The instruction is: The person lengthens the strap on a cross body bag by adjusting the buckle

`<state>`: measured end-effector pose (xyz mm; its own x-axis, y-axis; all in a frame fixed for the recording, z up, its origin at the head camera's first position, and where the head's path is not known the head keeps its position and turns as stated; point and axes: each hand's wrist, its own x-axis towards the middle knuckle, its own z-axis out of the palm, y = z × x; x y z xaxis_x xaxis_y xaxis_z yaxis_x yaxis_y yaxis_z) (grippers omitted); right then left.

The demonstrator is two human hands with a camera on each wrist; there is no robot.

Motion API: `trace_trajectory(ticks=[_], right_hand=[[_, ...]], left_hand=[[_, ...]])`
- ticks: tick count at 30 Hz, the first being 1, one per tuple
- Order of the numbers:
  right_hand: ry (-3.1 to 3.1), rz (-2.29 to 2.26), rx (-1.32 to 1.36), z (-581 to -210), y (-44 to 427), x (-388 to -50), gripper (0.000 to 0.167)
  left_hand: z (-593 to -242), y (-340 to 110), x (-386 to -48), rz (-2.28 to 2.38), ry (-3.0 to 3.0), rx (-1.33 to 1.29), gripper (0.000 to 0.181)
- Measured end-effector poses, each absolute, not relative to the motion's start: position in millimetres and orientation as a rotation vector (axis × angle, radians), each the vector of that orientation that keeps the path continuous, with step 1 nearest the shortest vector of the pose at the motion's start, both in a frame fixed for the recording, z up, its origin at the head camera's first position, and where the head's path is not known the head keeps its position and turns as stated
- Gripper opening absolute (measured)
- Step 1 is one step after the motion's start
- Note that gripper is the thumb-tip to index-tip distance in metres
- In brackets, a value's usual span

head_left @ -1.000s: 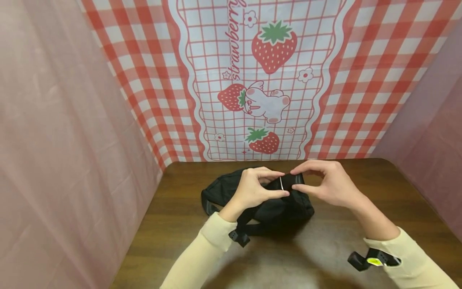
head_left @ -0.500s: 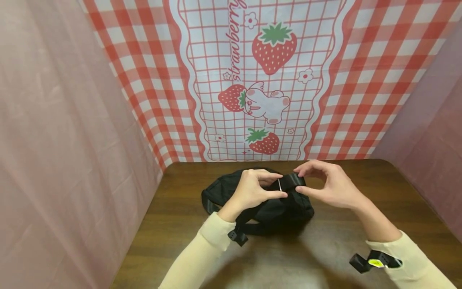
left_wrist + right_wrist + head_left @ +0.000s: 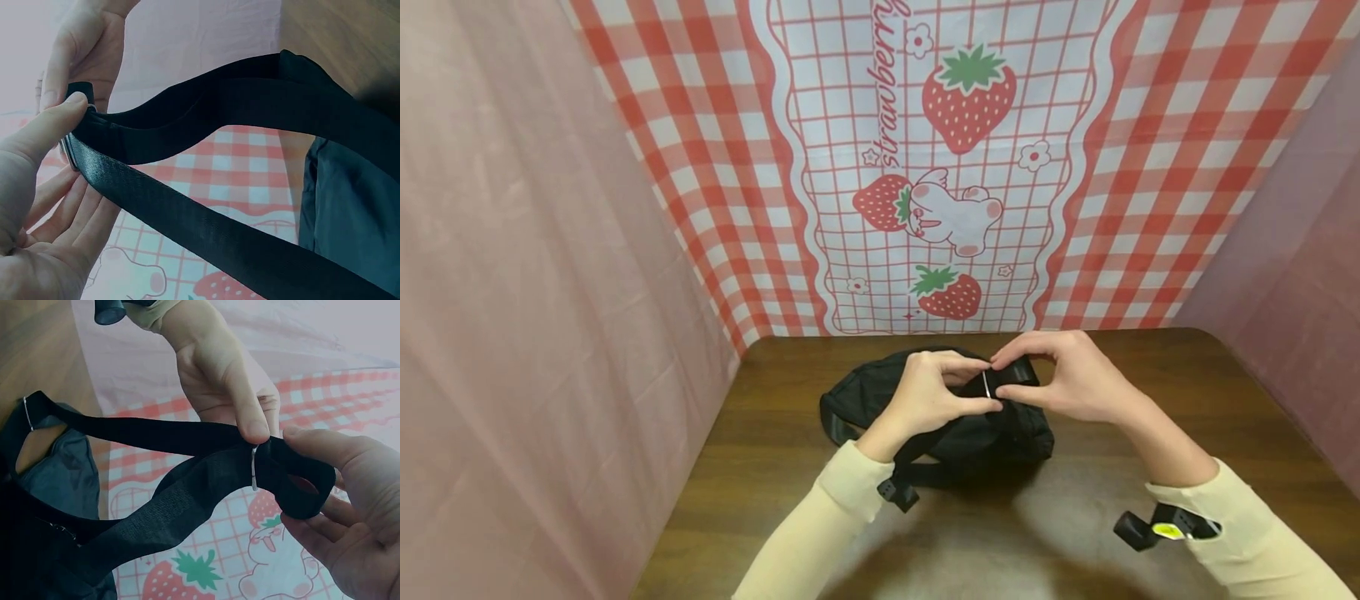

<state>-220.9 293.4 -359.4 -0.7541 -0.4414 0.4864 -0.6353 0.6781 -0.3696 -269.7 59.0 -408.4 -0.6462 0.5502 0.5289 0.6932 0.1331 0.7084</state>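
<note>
The right hand (image 3: 1072,383) pinches, at its nine o'clock, the black strap (image 3: 181,503), which runs three to nine through the metal slider (image 3: 254,467) that the nearer left hand (image 3: 917,396) pinches at its own three o'clock

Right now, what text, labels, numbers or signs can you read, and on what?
"strawberry": on the checked cloth, running sideways, last letter at the frame's top edge.
Yellow label at the right wrist: too small to read.
Black bag, strap: nothing legible.
</note>
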Motion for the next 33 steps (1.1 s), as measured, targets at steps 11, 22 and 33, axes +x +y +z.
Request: trace_trajectory(ticks=[11,22,33], right_hand=[[-2.461,0.972,0.757,-355,305,-215,0.038],[-2.516,0.869,0.712,-362,313,-211,0.033],[-2.553,0.695,0.929,-359,299,-221,0.035]], left_hand=[[-415,59,-273,-1.575,-2.277,-1.228,0.044],[-413,59,-272,-1.471,-2.341,-1.249,0.045],[-407,61,-268,-1.448,-2.356,-1.267,0.047]])
